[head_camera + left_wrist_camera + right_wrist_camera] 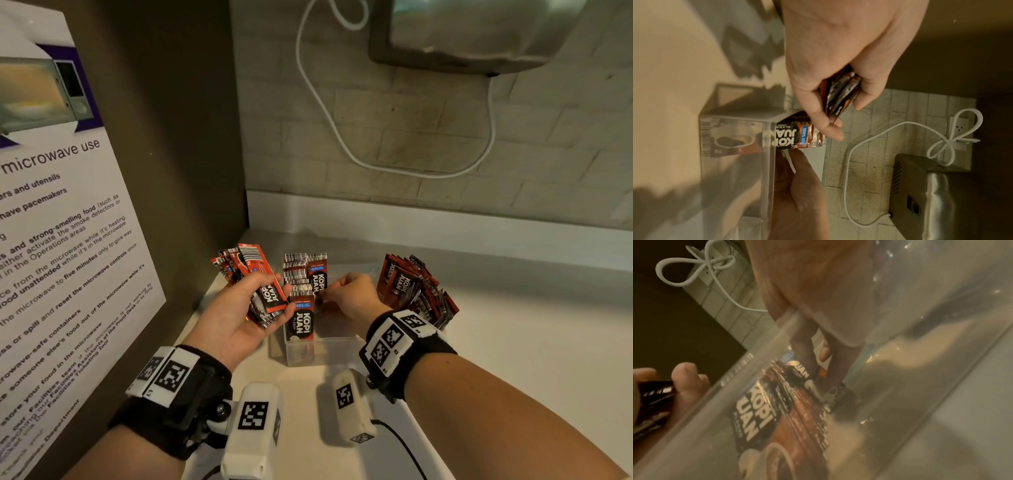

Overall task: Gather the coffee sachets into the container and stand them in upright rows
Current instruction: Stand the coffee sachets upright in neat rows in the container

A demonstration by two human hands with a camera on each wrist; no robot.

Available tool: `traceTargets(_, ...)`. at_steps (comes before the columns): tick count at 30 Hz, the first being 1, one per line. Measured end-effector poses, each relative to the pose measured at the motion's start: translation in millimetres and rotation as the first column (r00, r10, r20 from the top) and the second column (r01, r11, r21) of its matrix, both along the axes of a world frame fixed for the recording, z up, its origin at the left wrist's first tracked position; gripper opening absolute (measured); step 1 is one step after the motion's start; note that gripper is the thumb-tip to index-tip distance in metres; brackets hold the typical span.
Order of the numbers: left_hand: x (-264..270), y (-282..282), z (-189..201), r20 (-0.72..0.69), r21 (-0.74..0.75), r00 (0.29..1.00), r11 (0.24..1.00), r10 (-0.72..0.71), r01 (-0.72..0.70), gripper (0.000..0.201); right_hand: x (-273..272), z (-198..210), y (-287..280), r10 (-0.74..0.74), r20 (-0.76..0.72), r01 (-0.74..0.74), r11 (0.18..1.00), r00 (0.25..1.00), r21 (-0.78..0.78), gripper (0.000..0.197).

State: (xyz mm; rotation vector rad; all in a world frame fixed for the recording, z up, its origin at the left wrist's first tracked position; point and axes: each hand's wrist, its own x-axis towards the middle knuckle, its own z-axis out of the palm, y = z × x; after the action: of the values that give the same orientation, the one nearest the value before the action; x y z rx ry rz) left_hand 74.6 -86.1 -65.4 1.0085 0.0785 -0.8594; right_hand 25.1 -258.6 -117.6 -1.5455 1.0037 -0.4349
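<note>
A clear plastic container (301,353) stands on the white counter between my hands. A row of red-and-black Kopi Juan sachets (303,274) stands upright along its left side. My left hand (274,296) grips a fanned bunch of sachets (253,267) just left of the container; the left wrist view shows the fingers curled round that bunch (840,94). My right hand (330,291) reaches down into the container, its fingertips (807,363) pinching the top of one sachet (799,373) beside the row. A loose heap of sachets (411,291) lies to the right.
A dark side panel with a microwave-use poster (61,240) closes off the left. Behind is a tiled wall (445,137) with a looping white cable (329,120) and a steel appliance (462,34) mounted above. The white counter (513,342) stretches on to the right.
</note>
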Motion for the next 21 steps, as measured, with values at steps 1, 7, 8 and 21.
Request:
traceTargets(1, 0, 0, 1, 0.002, -0.004, 1.0, 1.0, 0.003, -0.003, 0.009, 0, -1, -1, -0.014, 0.002, 0.014, 1.0, 1.0, 0.009, 0.028)
traceTargets(7, 1, -2, 1, 0.064, -0.029, 0.998, 1.0, -0.01, 0.012, 0.009, -10, 12, -1, -0.13, 0.118, 0.13, 0.991, 0.984, 0.003, 0.024)
traceTargets(8, 1, -3, 1, 0.079, -0.028, 0.997, 0.999, -0.02, 0.023, 0.009, -13, 18, 0, -0.138, 0.148, 0.138, 0.99, 0.979, 0.009, 0.022)
traceTargets(21, -13, -16, 2, 0.281, 0.065, 0.932, 0.974, -0.229, 0.219, 0.044, -49, 87, 33, 0.357, 0.271, -0.372, 0.928, 0.894, 0.007, 0.007)
